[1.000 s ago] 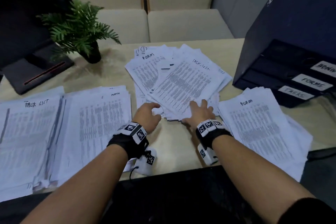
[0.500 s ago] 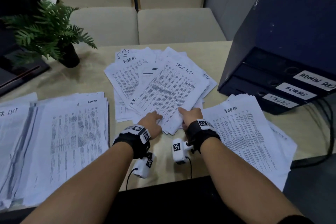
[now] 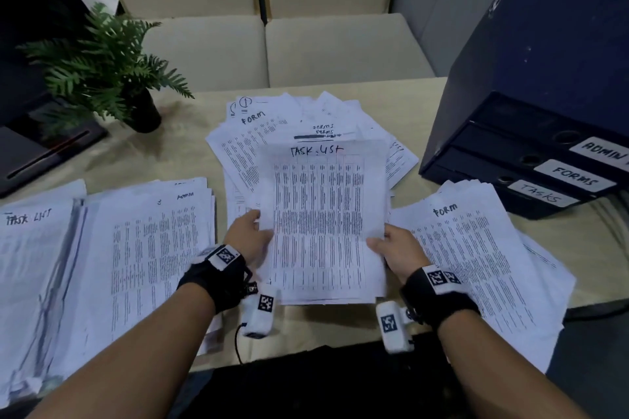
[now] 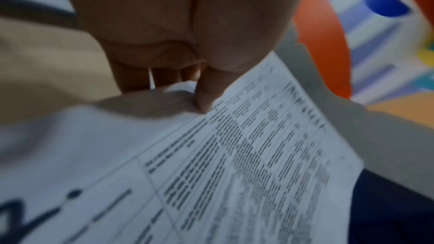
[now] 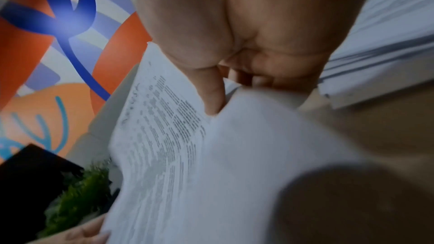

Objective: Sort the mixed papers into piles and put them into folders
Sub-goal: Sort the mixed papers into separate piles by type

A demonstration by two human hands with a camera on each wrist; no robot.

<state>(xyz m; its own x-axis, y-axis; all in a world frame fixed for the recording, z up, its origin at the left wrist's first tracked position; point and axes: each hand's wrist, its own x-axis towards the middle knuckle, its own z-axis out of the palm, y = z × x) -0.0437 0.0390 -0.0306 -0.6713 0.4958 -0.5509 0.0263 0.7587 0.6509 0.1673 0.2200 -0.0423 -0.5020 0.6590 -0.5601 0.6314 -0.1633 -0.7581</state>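
Frame centre: the papers headed "TASK LIST" sit between both hands. The left hand pinches the left edge, the right hand the right edge. At right, folders read "ADMIN", "FORMS", "TASKS" — the lower-right pile reads "FORM".

The held sheet is headed TASK LIST. The left-edge pile reads TASK LIST, its neighbour pile ADMIN, the right-edge pile FORM. Folder labels read ADMIN, FORMS, TASKS.
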